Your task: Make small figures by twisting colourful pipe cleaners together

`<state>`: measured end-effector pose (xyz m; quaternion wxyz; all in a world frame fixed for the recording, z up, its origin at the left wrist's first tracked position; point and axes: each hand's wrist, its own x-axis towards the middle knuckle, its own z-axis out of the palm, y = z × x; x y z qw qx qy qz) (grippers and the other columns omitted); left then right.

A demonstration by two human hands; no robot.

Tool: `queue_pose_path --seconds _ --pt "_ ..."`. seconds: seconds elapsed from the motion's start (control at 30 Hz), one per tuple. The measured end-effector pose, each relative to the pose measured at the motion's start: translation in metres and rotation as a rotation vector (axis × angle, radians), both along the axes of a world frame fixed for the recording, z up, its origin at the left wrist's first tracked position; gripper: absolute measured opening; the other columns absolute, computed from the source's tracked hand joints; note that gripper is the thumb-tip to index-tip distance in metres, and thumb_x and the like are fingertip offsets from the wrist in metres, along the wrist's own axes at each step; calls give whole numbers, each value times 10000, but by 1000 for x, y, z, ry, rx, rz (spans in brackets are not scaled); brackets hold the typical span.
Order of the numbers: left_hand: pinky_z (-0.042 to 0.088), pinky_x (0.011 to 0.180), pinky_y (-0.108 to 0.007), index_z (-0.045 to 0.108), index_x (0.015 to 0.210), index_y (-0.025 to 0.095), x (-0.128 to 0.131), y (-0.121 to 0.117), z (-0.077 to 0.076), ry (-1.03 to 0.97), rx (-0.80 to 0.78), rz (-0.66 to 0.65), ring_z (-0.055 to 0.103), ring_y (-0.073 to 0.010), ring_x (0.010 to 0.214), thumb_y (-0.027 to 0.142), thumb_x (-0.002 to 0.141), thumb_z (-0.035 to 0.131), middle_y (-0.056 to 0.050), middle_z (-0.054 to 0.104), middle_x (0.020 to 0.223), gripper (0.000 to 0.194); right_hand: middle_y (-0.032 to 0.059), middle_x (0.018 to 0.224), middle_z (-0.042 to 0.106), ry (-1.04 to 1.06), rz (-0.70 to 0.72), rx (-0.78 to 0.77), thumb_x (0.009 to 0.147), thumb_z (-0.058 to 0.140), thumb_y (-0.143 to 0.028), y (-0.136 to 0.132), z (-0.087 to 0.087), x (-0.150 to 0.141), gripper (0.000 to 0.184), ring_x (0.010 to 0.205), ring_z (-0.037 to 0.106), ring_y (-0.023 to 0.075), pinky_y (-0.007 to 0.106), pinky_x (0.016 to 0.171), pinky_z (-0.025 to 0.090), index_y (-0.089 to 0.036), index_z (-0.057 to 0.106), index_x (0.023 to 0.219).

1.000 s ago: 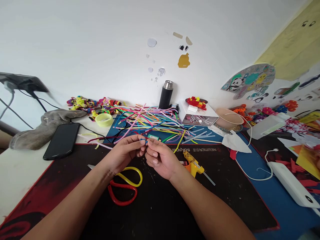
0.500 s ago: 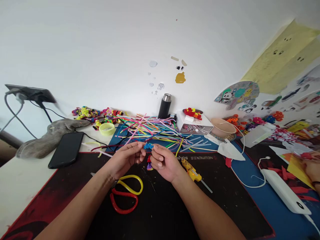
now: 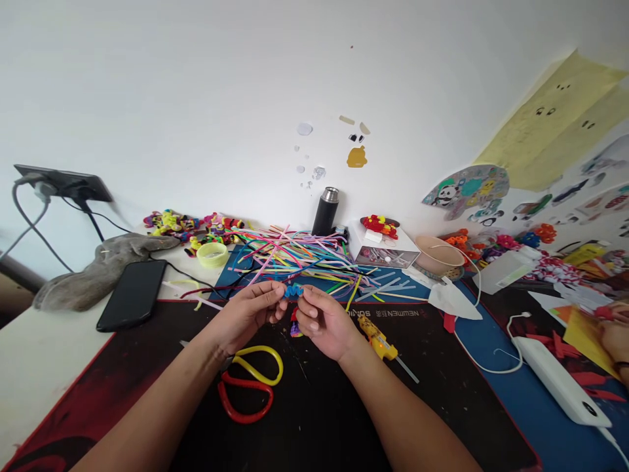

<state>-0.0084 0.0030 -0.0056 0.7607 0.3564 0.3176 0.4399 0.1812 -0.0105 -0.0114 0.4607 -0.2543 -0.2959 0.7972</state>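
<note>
Between my two hands, above the dark desk mat (image 3: 324, 406), is a short blue pipe cleaner (image 3: 293, 291) bent into a wavy, coiled shape. My left hand (image 3: 253, 314) pinches its left end between thumb and finger. Its right end sits in the pinch of my right hand (image 3: 324, 321), the other fingers curled under. Partly hidden behind my right fingers, a small red and purple piece (image 3: 295, 326) lies on the mat. Scissors (image 3: 246, 393) with one yellow and one red handle lie beneath my left wrist. To the right of my right hand rests a yellow hot glue gun (image 3: 377, 337) with a glue stick.
A pile of colourful pipe cleaners (image 3: 295, 252) spreads behind my hands, near a black flask (image 3: 325, 213) and a white drawer box (image 3: 388, 244). At left are a phone (image 3: 132, 295) and a tape roll (image 3: 212, 255). A power bank (image 3: 563, 380) and another person's hand (image 3: 614, 337) are at right.
The whole view has shifted slightly. Both hands keep their pinch on the blue pipe cleaner, which looks a little flatter than before.
</note>
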Motion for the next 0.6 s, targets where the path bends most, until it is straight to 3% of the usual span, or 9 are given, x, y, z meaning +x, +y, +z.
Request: queue_pose_path --seconds 0.27,0.6 --pt "421 605 -249 746 806 145 0 -2 5 178 99 22 575 -133 624 468 742 955 -36 694 720 390 -94 577 495 -166 -122 76 823 856 -542 2 -1 1 435 401 402 69 224 407 191 -175 688 988" --pt "424 614 -250 752 809 161 3 -2 6 230 146 56 575 -136 637 507 714 964 -22 689 714 417 -96 564 494 -263 -129 129 828 862 -475 -2 1 0 371 397 398 60 208 400 181 -190 627 863"
